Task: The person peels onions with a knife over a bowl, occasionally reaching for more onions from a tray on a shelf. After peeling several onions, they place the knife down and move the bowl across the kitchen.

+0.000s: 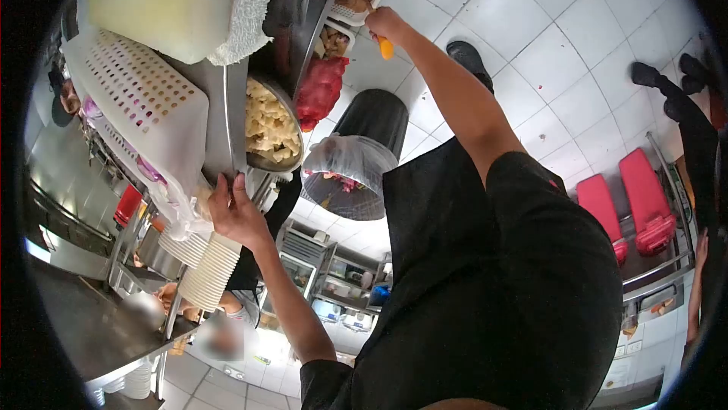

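My right hand [385,25] is closed around an orange-handled tool [387,48]; its working end is too small to make out. That hand is beside a white crate [350,16] of dark reddish pieces, perhaps red onions. My left hand [236,213] rests on the edge of the steel counter [227,126], fingers apart. Just above this hand is a metal bowl [296,126] full of pale, peeled chunks [267,122]. A perforated white basket [144,84] lies close by on the counter, with a white towel [250,12] further up.
A black bin [375,118] with a clear liner [341,154] holds reddish scraps. Beside it are a red mesh sack [320,92] and another small crate [334,40]. Stacked white containers [208,270] stand near the counter. Other people [690,99] are at the edges, and red bins [644,198] stand right.
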The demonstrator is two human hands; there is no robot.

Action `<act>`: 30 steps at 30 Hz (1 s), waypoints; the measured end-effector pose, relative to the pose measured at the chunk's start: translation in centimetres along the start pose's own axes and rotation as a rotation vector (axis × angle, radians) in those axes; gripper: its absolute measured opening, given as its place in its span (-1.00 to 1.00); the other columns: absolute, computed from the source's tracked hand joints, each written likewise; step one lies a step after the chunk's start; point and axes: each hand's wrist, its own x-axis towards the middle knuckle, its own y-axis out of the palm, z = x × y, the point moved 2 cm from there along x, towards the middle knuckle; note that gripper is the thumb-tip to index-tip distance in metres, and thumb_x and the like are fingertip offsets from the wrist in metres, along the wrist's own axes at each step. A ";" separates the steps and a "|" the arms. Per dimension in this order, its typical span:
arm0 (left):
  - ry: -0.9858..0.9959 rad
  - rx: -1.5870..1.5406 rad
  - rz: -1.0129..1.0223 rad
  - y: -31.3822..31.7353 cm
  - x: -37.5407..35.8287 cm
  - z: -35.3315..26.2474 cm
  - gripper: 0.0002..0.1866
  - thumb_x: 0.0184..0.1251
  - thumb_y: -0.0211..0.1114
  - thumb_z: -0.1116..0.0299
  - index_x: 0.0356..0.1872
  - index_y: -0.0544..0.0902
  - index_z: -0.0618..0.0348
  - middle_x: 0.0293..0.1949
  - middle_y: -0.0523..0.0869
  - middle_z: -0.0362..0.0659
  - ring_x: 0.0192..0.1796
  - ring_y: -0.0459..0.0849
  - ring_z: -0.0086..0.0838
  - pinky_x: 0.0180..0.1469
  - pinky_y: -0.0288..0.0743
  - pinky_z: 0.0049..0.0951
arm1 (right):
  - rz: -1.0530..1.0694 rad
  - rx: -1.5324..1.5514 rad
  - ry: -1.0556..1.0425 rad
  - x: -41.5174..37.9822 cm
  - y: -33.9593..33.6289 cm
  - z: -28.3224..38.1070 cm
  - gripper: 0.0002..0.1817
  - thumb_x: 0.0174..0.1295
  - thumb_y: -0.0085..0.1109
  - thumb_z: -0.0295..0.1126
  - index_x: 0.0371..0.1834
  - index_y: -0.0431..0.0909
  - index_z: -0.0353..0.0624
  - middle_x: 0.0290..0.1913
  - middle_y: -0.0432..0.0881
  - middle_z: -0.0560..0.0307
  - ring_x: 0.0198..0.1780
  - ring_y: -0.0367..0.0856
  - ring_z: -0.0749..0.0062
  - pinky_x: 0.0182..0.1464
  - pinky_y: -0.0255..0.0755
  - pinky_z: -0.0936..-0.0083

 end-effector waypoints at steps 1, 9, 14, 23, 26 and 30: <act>0.052 0.066 0.000 0.2 0.0 -0.2 -0.68 0.11 0.51 0.45 -0.11 0.72 0.38 -0.34 0.67 -0.09 -0.29 0.64 -0.42 -0.30 0.58 -0.44 | 0.008 0.066 0.079 -1.5 -0.7 0.7 -0.88 0.01 0.32 -0.36 -0.53 0.69 -0.18 -0.41 0.74 0.03 -0.32 0.75 0.22 -0.26 0.61 0.33; 0.075 0.147 -0.038 -0.1 -0.1 -0.5 -0.69 0.09 0.53 0.41 -0.12 0.74 0.30 -0.34 0.68 -0.10 -0.36 0.65 -0.41 -0.34 0.57 -0.45 | -0.008 0.063 -0.051 -5.5 0.1 -1.8 -0.88 -0.05 0.29 -0.41 -0.54 0.63 -0.23 -0.48 0.70 -0.02 -0.37 0.71 0.15 -0.24 0.59 0.27; 0.026 0.199 -0.039 -0.3 0.1 -1.0 -0.68 0.10 0.52 0.32 -0.13 0.76 0.24 -0.35 0.69 -0.09 -0.35 0.66 -0.39 -0.31 0.58 -0.42 | -0.044 0.261 0.146 -10.4 -3.6 2.0 -0.87 0.02 0.21 -0.45 -0.47 0.58 -0.32 -0.47 0.63 -0.07 -0.40 0.67 0.14 -0.35 0.58 0.35; 0.093 0.208 -0.122 -0.7 -0.1 -1.2 -0.69 0.04 0.52 0.26 -0.20 0.77 0.18 -0.28 0.74 -0.07 -0.28 0.71 -0.19 -0.20 0.56 -0.26 | 0.025 0.315 0.299 -20.1 -9.0 8.9 -0.58 0.21 0.04 -0.38 0.10 0.40 -0.40 -0.48 0.55 0.00 -0.61 0.55 0.34 -0.51 0.48 0.40; 0.074 0.177 -0.169 -0.4 -0.6 -0.9 -0.68 0.11 0.48 0.22 -0.17 0.76 0.18 -0.24 0.73 -0.05 -0.18 0.69 -0.15 -0.10 0.54 -0.23 | 0.073 0.336 0.197 -22.9 -9.7 9.2 -0.47 0.23 0.06 -0.36 0.26 0.33 -0.39 -0.50 0.53 0.09 -0.63 0.50 0.44 -0.56 0.43 0.44; 0.113 0.090 -0.321 0.0 -4.8 -3.0 -0.63 0.21 0.42 0.21 -0.06 0.68 0.25 -0.10 0.69 0.02 -0.05 0.65 -0.15 0.02 0.48 -0.24 | 0.203 0.264 0.266 -28.3 -12.8 12.6 -0.45 0.26 0.05 -0.38 0.32 0.28 -0.38 -0.50 0.52 0.13 -0.63 0.45 0.48 -0.58 0.39 0.47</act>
